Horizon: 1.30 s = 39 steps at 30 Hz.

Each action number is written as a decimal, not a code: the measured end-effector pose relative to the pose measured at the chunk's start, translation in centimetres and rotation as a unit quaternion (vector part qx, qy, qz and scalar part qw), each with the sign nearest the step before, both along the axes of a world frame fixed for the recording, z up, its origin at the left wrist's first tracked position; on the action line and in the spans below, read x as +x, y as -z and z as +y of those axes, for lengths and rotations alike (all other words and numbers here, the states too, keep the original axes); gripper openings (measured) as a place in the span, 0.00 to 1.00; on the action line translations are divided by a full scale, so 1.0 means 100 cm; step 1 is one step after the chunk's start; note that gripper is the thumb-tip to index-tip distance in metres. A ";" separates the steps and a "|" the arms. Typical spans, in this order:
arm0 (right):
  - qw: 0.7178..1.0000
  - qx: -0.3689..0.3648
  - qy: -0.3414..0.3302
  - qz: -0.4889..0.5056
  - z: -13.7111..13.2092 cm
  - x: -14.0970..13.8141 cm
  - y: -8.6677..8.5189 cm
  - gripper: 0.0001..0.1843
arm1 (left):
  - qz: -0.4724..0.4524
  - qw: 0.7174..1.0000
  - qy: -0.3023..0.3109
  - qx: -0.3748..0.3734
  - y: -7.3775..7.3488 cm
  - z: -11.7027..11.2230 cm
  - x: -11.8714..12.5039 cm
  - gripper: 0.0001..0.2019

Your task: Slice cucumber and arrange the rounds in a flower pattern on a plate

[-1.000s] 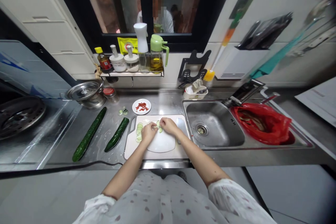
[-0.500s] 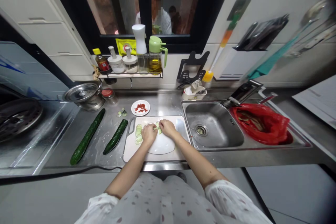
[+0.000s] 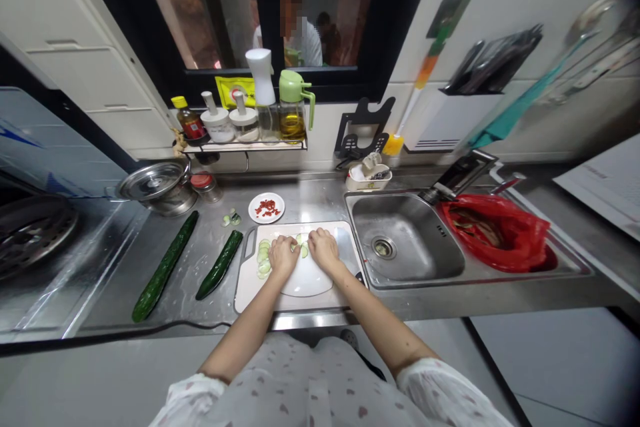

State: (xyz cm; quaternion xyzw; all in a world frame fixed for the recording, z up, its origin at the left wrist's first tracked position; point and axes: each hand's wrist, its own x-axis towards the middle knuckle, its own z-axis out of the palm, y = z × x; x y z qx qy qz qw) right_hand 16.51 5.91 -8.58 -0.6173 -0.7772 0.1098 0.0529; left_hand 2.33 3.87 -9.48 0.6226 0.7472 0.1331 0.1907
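A white plate (image 3: pixel 306 285) rests on the cutting board (image 3: pixel 249 290), with cucumber slices (image 3: pixel 305 251) laid near its far side. My left hand (image 3: pixel 284 255) is over the plate's left part, fingers curled in around cucumber slices mostly hidden by them. At the far right of the plate, my right hand (image 3: pixel 323 247) is closed with fingertips down; whatever they pinch is hidden. More sliced cucumber (image 3: pixel 263 257) lies in an overlapping row on the board, just left of my left hand.
Left of the board lie a cut cucumber (image 3: pixel 220 265) and a longer whole one (image 3: pixel 166 265). Behind are a small plate of chopped red pieces (image 3: pixel 267 208) and cucumber scraps (image 3: pixel 231 217). The sink (image 3: pixel 407 240) and a red bag (image 3: pixel 500 240) are right.
My right hand has moved right, away from the slices at the middle of the plate's far side. The left hand stays nearly in place. The view has shifted slightly.
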 end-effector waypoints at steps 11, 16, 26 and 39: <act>0.999 -0.024 -0.017 -0.031 -0.003 0.003 0.005 0.13 | 0.018 1.000 -0.001 -0.006 0.000 0.005 0.002 0.10; 0.999 -0.020 -0.027 -0.039 -0.003 0.003 0.006 0.13 | 0.019 1.000 0.002 -0.006 0.000 0.006 0.002 0.10; 0.998 -0.026 -0.043 -0.043 -0.002 0.003 0.002 0.13 | 0.024 1.000 0.000 -0.005 0.001 0.006 0.002 0.09; 0.999 -0.011 -0.027 -0.027 -0.020 -0.005 0.008 0.14 | 0.029 1.000 -0.003 -0.006 0.004 0.006 0.002 0.10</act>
